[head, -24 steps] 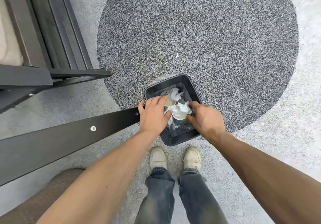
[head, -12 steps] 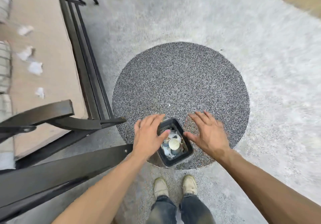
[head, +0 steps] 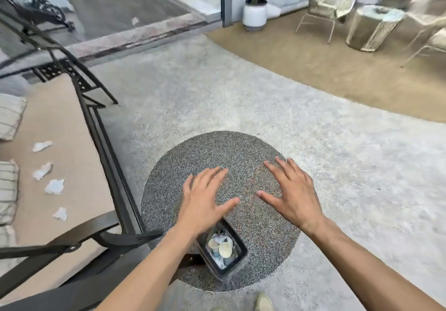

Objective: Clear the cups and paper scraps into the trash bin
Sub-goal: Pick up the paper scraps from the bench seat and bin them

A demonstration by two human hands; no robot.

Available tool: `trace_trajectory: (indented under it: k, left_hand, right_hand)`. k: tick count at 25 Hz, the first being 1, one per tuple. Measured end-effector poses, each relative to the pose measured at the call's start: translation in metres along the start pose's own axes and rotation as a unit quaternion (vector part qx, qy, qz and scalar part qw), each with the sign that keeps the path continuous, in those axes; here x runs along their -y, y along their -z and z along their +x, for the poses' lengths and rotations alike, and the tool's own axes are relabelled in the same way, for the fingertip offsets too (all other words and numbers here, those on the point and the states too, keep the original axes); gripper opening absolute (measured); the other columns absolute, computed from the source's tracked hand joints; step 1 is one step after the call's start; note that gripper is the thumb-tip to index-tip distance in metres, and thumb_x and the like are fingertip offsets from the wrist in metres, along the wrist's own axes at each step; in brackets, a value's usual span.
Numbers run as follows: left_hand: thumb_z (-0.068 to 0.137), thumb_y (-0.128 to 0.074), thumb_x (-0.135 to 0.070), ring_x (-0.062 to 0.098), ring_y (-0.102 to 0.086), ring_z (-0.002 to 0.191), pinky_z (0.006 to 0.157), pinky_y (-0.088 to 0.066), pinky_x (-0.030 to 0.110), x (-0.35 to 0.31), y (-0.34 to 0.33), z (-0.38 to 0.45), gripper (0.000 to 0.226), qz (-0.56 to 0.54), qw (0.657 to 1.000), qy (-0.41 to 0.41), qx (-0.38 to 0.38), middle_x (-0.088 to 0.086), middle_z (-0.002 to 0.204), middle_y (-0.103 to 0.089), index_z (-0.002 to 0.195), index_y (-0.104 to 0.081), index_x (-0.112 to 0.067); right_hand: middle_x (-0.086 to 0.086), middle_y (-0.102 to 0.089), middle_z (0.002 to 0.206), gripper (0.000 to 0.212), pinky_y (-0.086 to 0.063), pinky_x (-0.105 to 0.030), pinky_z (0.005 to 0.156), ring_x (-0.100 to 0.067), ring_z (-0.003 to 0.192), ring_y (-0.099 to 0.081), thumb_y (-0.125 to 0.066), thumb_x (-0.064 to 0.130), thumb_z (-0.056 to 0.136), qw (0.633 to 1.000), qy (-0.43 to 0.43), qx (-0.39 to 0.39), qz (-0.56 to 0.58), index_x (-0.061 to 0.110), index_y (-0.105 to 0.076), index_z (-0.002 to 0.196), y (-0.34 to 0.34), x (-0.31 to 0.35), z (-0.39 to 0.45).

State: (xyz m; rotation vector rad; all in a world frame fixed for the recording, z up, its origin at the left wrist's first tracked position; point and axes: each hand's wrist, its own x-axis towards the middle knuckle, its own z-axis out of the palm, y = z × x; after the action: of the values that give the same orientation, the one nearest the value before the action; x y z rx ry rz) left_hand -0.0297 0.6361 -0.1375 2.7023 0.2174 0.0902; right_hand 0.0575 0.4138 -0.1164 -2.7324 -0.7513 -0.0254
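Observation:
A small black trash bin (head: 242,260) stands on the dark round rug, holding pale cups (head: 225,249) and crumpled white paper. My left hand (head: 205,199) hovers above the bin's far-left side, fingers spread and empty. My right hand (head: 290,191) hangs to the right of it, also spread and empty. Several white paper scraps (head: 55,186) lie on the tan cushion of the lounger at the left.
A dark metal lounger frame (head: 106,151) runs along the left, its armrest (head: 72,243) near my left forearm. The round grey rug (head: 217,151) lies on a pale carpet. A potted plant (head: 255,12), wire chairs (head: 325,4) and a side table (head: 372,28) stand far back.
Both hands have come up out of the bin and let go of the paper and cup. The view has risen and tilted forward, so the lounger cushion and patio appear.

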Motion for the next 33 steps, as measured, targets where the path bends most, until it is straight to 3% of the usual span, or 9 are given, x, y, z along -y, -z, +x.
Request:
trace_trajectory:
  k: [10, 15, 25, 33]
  left_hand:
    - [0.075, -0.035, -0.083, 0.001, -0.009, 0.144, 0.120, -0.001, 0.047, -0.080, 0.010, 0.035, 0.082, -0.032, 0.996, -0.085, -0.022, -0.022, 0.155, -0.015, 0.145, -0.011, -0.049]
    - [0.075, -0.038, -0.082, 0.003, -0.011, 0.144, 0.119, 0.003, 0.046, -0.107, -0.008, 0.083, 0.083, -0.023, 0.997, -0.072, -0.023, -0.021, 0.155, -0.017, 0.147, -0.015, -0.047]
    - [0.074, -0.030, -0.089, 0.011, -0.014, 0.146, 0.118, 0.003, 0.049, -0.175, -0.026, 0.211, 0.089, 0.032, 0.997, -0.004, -0.075, -0.010, 0.158, -0.021, 0.149, -0.017, -0.043]
    - [0.074, -0.027, -0.090, 0.010, -0.009, 0.147, 0.118, 0.007, 0.048, -0.179, -0.022, 0.275, 0.090, 0.047, 0.993, 0.045, -0.098, -0.010, 0.160, -0.016, 0.150, -0.017, -0.042]
  right_hand:
    - [0.007, -0.017, 0.158, 0.081, -0.020, -0.050, 0.115, -0.017, 0.146, -0.009, -0.029, 0.085, 0.074, 0.998, -0.048, -0.036, -0.015, 0.047, -0.016, 0.145, 0.067, -0.063, -0.031]
    - [0.003, -0.020, 0.158, 0.082, -0.018, -0.050, 0.115, -0.020, 0.147, -0.007, -0.027, 0.083, 0.074, 0.998, -0.030, -0.039, -0.044, 0.043, -0.023, 0.146, 0.074, -0.117, 0.006]
    - [0.003, -0.014, 0.160, 0.087, -0.014, -0.053, 0.116, -0.020, 0.147, 0.001, -0.011, 0.088, 0.073, 0.998, 0.029, -0.016, -0.044, 0.043, -0.020, 0.147, 0.115, -0.248, 0.127]
    - [0.004, -0.004, 0.161, 0.083, -0.007, -0.054, 0.117, -0.019, 0.145, 0.015, -0.016, 0.088, 0.075, 0.998, 0.056, 0.001, -0.030, 0.046, -0.015, 0.147, 0.114, -0.288, 0.219]
